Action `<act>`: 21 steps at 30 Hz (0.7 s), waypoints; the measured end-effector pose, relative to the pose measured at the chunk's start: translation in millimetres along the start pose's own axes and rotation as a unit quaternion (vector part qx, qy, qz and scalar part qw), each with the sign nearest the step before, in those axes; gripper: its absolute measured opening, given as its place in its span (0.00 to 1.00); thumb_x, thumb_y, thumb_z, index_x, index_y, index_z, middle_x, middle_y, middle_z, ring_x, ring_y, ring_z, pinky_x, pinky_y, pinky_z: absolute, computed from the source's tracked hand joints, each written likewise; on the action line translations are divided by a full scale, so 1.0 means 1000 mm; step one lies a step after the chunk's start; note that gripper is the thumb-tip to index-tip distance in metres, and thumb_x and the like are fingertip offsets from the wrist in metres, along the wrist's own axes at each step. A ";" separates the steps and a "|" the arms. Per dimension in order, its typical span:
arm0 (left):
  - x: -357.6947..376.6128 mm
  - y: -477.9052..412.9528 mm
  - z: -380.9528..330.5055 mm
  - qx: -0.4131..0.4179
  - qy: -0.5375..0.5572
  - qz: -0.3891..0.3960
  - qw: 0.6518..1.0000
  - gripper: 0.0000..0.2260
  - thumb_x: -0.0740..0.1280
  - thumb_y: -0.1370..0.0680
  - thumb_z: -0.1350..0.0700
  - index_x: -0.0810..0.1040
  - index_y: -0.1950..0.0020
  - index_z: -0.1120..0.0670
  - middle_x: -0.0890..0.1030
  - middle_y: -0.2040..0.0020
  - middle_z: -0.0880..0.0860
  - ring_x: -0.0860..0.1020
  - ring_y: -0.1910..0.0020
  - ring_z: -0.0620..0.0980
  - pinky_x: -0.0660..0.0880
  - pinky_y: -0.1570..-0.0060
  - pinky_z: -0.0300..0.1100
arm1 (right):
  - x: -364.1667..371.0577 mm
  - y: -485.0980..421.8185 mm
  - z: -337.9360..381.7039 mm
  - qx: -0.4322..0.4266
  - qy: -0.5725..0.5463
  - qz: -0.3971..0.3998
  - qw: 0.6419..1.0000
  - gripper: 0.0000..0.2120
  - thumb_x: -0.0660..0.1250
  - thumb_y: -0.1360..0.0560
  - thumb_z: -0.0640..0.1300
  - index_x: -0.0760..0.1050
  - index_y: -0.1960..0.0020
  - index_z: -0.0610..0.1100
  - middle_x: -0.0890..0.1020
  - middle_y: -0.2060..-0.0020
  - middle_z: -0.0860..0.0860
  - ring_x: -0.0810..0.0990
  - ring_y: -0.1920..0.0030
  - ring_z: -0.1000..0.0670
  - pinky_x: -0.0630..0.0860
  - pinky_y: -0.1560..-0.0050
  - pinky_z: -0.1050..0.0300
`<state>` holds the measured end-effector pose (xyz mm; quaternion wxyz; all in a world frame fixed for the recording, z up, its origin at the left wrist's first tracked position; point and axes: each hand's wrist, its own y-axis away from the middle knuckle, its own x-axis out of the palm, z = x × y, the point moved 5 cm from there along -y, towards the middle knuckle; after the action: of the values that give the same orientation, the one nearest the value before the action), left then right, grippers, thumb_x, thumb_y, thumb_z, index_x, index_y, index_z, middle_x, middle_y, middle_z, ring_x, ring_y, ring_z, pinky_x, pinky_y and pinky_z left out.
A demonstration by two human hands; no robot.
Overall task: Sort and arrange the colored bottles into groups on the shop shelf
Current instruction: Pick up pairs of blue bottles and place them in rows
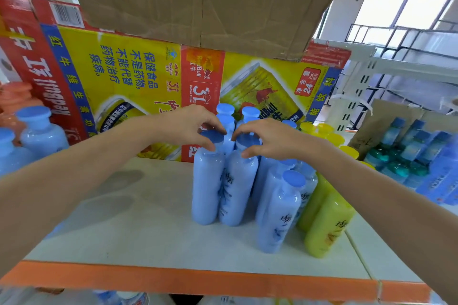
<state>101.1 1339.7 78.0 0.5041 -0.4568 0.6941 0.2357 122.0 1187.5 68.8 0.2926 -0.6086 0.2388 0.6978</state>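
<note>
white shelf (148,218) holds blue bottles (207,193) at 1 o'clock; left grip (190,126) and right grip (269,137) each pinch one cap (212,136); smooth, likely heavy; hold the neck.

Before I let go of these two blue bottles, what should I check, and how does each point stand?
1. Left hand grips the cap of the left blue bottle: ok.
2. Right hand grips the cap of the right blue bottle: ok.
3. Both bottles upright, side by side: ok.
4. Both bases fully down on the shelf: cannot tell.
5. Placed beside the other blue bottles, apart from the yellow bottles: ok.
6. Bare shelf to their left for more bottles: ok.
</note>
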 end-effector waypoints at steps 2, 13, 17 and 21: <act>0.000 -0.001 0.000 0.012 0.026 0.021 0.999 0.17 0.72 0.29 0.60 0.78 0.42 0.51 0.79 0.48 0.45 0.76 0.49 0.40 0.73 0.51 0.29 | -0.001 0.001 0.001 -0.017 -0.017 0.015 1.000 0.16 0.69 0.27 0.47 0.73 0.40 0.53 0.75 0.46 0.55 0.68 0.59 0.61 0.62 0.60 0.68; -0.001 -0.009 0.002 -0.018 -0.030 0.016 0.999 0.20 0.72 0.30 0.49 0.76 0.40 0.52 0.78 0.46 0.47 0.75 0.51 0.45 0.70 0.59 0.28 | -0.002 0.002 0.002 0.012 -0.027 -0.009 1.000 0.23 0.68 0.28 0.54 0.71 0.35 0.50 0.75 0.39 0.52 0.68 0.49 0.59 0.64 0.53 0.64; 0.001 -0.011 -0.002 -0.004 -0.097 0.002 0.995 0.17 0.71 0.29 0.48 0.77 0.42 0.53 0.79 0.50 0.49 0.74 0.56 0.45 0.66 0.63 0.27 | 0.001 -0.001 0.007 0.021 0.014 -0.031 0.999 0.18 0.70 0.29 0.49 0.75 0.40 0.49 0.79 0.48 0.49 0.70 0.58 0.52 0.66 0.61 0.57; 0.002 -0.010 -0.003 0.012 -0.095 -0.008 0.995 0.17 0.70 0.28 0.50 0.77 0.41 0.53 0.78 0.47 0.48 0.72 0.55 0.43 0.66 0.62 0.25 | -0.002 0.001 0.006 0.039 -0.011 -0.055 0.998 0.16 0.71 0.31 0.43 0.77 0.43 0.47 0.77 0.54 0.52 0.73 0.56 0.53 0.70 0.60 0.62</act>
<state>108.6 1332.0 78.8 0.5751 -0.4313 0.6424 0.2655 117.0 1190.4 71.6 0.3569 -0.6010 0.2283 0.6777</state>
